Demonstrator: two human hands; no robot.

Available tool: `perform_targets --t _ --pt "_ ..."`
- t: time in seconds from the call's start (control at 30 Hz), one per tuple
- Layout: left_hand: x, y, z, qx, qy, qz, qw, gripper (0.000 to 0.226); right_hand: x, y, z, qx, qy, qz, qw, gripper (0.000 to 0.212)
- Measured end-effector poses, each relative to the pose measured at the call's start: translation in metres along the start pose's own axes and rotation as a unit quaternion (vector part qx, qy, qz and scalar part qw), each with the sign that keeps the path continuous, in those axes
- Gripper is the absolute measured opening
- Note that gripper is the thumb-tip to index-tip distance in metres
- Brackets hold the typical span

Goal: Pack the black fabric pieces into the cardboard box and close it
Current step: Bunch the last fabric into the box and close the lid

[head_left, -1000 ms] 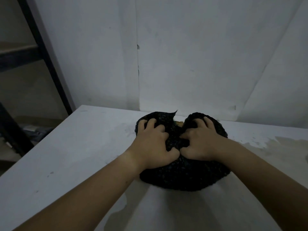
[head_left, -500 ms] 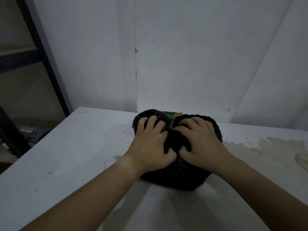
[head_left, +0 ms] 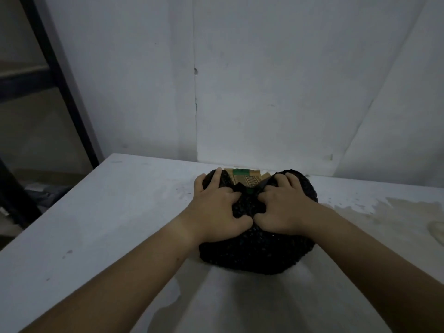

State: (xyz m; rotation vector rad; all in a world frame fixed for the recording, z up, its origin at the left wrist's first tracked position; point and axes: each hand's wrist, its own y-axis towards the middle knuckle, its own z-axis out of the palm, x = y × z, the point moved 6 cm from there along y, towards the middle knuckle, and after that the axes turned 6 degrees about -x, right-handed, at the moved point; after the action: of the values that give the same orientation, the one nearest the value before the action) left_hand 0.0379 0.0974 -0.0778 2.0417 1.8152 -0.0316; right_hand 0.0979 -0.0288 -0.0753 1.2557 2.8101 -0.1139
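Observation:
A bulging mound of black fabric [head_left: 257,251] lies on the white table near the back wall. Only a brown strip of the cardboard box [head_left: 245,179], with a green patch and print, shows between the fabric at the far side; the rest of the box is hidden under the cloth. My left hand [head_left: 216,207] presses on the left half of the mound with fingers curled into the cloth. My right hand [head_left: 286,207] grips the right half the same way. The two thumbs almost touch at the middle.
The white table [head_left: 108,224] carries worn brownish stains at the right [head_left: 408,212]. A white wall stands directly behind the mound. A dark metal rack frame [head_left: 62,87] rises beyond the table's left edge.
Both hands have spread the fabric apart at the far side, and more of the cardboard strip now shows between them. The view has shifted slightly.

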Motion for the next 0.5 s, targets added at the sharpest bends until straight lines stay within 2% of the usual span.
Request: perform_targets --t 0.1,0.2,0.3,0.4,0.5 --pt "-0.007 -0.007 -0.007 -0.069 0.020 0.024 0.997 0.051 0.000 -0.006 -0.001 -0.040 0.016 -0.003 0.999 0.059" --pt "-0.013 -0.015 -0.015 -0.152 0.034 0.053 0.986 0.058 0.002 -0.022 -0.010 -0.173 0.043 -0.006 0.984 0.046" --pt "-0.009 -0.014 -0.018 -0.132 0.040 0.036 0.990 0.073 0.005 -0.034 -0.020 -0.285 0.079 -0.016 0.955 0.041" --pt "-0.010 -0.016 -0.022 -0.120 0.050 0.066 0.989 0.064 0.007 -0.037 -0.024 -0.290 0.063 -0.030 0.955 0.053" --pt "-0.008 -0.017 -0.028 -0.117 0.076 0.089 0.986 0.055 0.006 -0.035 -0.017 -0.238 0.006 -0.026 0.971 0.050"
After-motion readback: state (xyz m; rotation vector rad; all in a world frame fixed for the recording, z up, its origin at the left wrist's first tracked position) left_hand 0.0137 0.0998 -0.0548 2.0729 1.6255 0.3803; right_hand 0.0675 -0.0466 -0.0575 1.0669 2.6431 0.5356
